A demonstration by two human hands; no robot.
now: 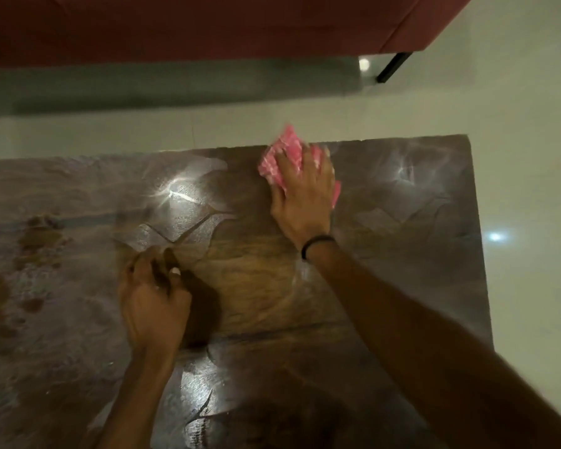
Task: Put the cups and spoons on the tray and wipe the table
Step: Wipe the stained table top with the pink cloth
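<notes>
A glossy dark brown table fills most of the view. My right hand lies flat on a pink and white cloth, pressing it onto the table close to the far edge. A black band sits on that wrist. My left hand rests on the table nearer to me, fingers loosely curled, with nothing in it. Brownish wet stains mark the left part of the table. No cups, spoons or tray are in view.
A dark red sofa with a black leg stands beyond the table, across a strip of pale glossy floor. The table's right edge runs down beside the floor. Ceiling lights glare on the tabletop.
</notes>
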